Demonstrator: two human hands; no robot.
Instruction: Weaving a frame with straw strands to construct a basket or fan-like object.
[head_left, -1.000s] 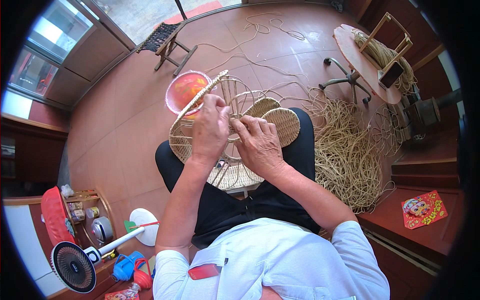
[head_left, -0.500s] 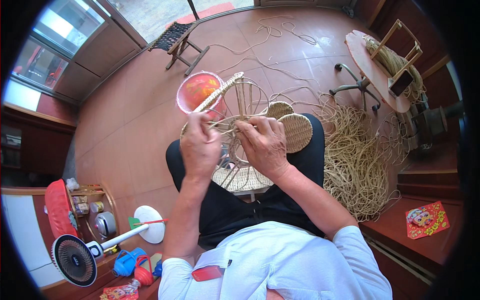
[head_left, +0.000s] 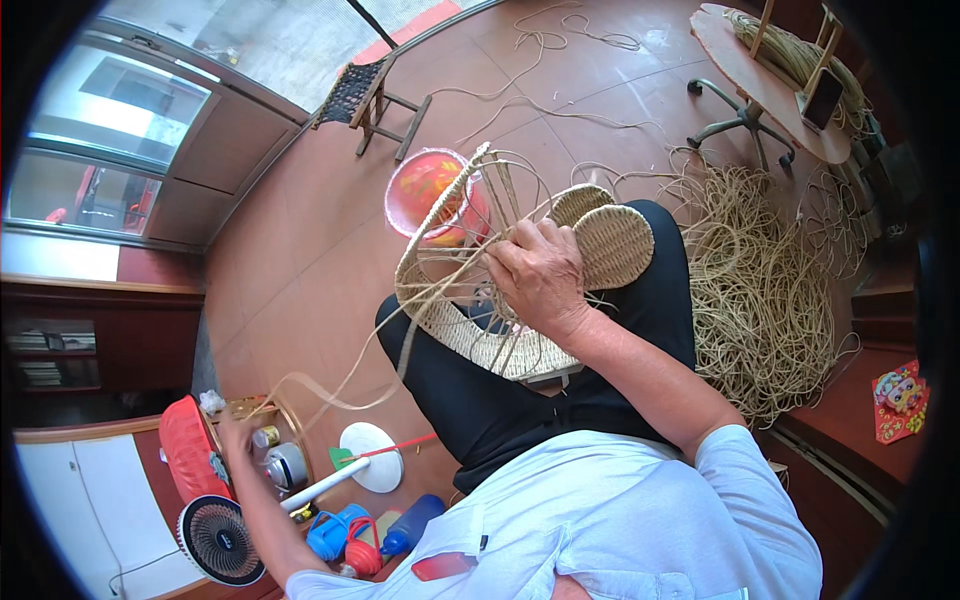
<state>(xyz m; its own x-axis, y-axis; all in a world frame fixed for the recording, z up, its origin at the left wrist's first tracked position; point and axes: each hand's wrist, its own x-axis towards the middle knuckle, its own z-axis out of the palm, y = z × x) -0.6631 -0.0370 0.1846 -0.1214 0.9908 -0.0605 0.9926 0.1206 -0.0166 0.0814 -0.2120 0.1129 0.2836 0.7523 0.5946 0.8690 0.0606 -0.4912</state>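
A half-woven straw piece (head_left: pixel 490 350), curved with a braided rim and bare inner spokes, rests across my lap. Above its centre my right hand (head_left: pixel 540 275) is closed, pinching the cords where they cross. My left hand (head_left: pixel 236 437), smeared by motion, is stretched far out to the left. A straw cord (head_left: pixel 345 405) loops from the woven piece to that hand, which appears closed on its end. Two round woven discs (head_left: pixel 617 245) on the piece lie just right of my right hand, over my right thigh. The fingertips of my right hand hide part of the crossing.
A pink bucket (head_left: pixel 410 190) stands in front of my knees. A big heap of loose cord (head_left: pixel 760 300) lies to the right. At the left are a fan (head_left: pixel 222 540), a red container (head_left: pixel 190 450) and a blue watering can (head_left: pixel 335 530). A folding stool (head_left: pixel 375 100) stands ahead.
My left hand has swung from the woven piece far out to the lower left, drawing the cord out. My right hand stays on the crossing. The view has shifted and turned slightly.
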